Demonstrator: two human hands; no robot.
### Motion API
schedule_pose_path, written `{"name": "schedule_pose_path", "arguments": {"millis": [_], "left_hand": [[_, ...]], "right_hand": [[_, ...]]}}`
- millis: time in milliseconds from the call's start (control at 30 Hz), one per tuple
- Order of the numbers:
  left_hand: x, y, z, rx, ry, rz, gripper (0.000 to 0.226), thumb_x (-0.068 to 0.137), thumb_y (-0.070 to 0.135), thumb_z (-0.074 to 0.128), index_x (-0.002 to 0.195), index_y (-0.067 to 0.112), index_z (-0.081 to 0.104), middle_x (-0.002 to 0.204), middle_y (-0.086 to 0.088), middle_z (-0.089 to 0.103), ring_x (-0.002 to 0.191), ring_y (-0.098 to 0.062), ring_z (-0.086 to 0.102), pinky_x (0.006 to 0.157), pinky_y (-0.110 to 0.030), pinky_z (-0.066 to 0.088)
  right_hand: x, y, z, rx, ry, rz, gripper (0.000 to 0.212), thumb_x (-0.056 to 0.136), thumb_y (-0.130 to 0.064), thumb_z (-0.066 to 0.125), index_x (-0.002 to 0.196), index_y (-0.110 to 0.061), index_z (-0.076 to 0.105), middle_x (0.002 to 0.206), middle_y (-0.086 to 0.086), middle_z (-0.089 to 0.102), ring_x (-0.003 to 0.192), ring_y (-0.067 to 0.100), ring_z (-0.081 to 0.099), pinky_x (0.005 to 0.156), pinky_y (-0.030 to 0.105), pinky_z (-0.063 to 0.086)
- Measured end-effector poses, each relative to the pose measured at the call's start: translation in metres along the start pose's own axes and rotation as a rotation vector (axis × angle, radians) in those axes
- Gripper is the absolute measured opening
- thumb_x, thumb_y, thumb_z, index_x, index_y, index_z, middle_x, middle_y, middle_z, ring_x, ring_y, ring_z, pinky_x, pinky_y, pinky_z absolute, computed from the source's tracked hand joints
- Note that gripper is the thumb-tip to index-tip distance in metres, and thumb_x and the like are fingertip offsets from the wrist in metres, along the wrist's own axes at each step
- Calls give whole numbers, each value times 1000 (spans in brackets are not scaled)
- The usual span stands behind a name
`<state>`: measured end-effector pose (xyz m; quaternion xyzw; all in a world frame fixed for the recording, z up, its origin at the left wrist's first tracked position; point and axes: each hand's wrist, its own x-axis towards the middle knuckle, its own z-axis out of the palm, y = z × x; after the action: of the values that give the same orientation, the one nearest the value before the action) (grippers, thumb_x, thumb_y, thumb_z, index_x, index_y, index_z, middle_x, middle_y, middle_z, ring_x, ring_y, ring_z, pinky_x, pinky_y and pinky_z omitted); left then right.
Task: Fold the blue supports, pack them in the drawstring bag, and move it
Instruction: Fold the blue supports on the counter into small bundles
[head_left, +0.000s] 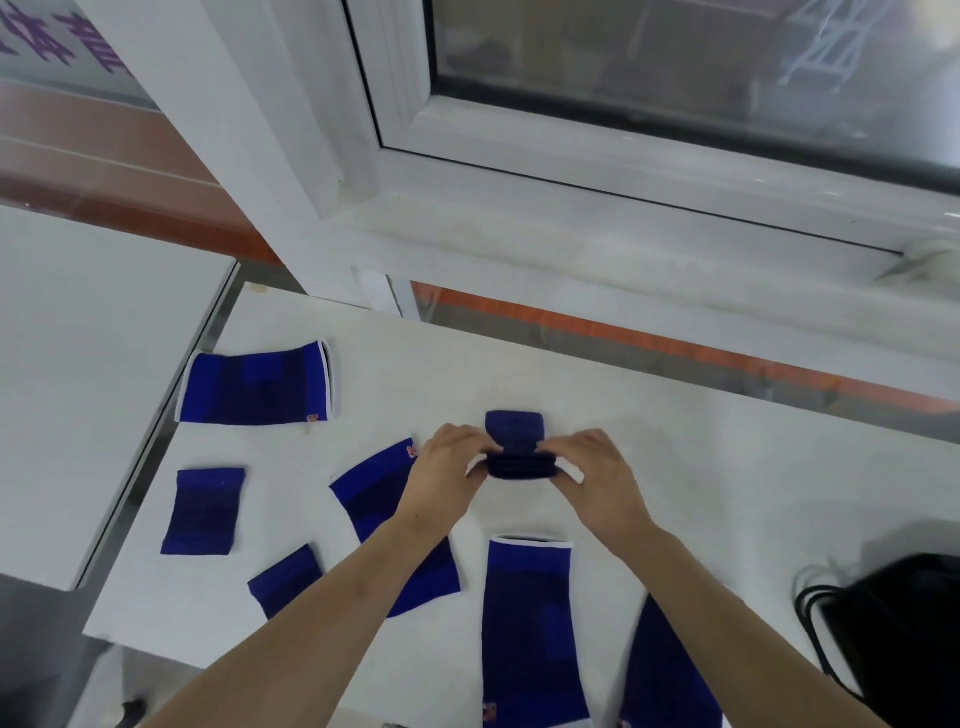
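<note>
Both hands pinch one small blue support (514, 434) at the middle of the white table; its near half is doubled over between my fingers. My left hand (449, 460) grips its left end and my right hand (597, 467) its right end. Several other blue supports lie flat: a wide one (257, 387) at the far left, two small ones (203, 512) (284, 579) on the left, one (371, 493) partly under my left forearm, and two long ones (527, 623) (667, 670) near the front edge. The black drawstring bag (904, 623) lies at the right edge.
The white table (675, 441) ends at a metal-edged gap on the left, beside a second white tabletop (78, 364). A white window frame and sill (519, 234) run along the far side. The bag's cords (810, 597) trail on the table.
</note>
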<state>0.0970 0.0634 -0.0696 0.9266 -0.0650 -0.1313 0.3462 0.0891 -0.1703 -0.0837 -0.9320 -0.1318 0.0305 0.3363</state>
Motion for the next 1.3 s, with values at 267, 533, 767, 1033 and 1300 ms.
{"name": "schedule_pose_path", "arguments": {"millis": [267,533,767,1033,1300], "left_hand": [[-15,-1,27,-277,9,-306,20,97,27,68,116,28,67,103,14,70,92,-2,67,78,-21,55],[5,12,31,-113,28,-397,13,104,40,50,113,32,53,96,12,65,77,-9,64,60,-33,56],[15,17,36,144,68,-413,19,103,45,51,110,27,47,90,5,66,75,-17,62,60,-38,57],[-6,-5,38,324,48,236,35,93,3,63,127,12,66,132,-6,57,124,-25,53,103,-42,50],[-24,-29,27,692,-258,385,74,99,8,46,163,12,9,171,-9,-3,158,-32,1,128,-47,7]], "right_hand": [[-11,-2,12,254,-195,423,23,97,-47,64,118,-38,66,106,-20,66,103,2,57,90,24,46],[10,-6,23,145,-100,548,19,104,-43,52,107,-27,62,92,-10,70,80,11,65,76,40,57],[18,-6,32,79,-55,648,23,101,-47,54,102,-26,62,87,-9,69,77,15,65,74,43,59],[18,-8,28,81,-54,634,21,101,-44,56,106,-24,60,94,-6,71,79,16,66,72,40,58],[4,1,22,-278,-9,102,42,95,-23,69,135,-21,54,142,1,54,125,23,53,97,41,52]]}}
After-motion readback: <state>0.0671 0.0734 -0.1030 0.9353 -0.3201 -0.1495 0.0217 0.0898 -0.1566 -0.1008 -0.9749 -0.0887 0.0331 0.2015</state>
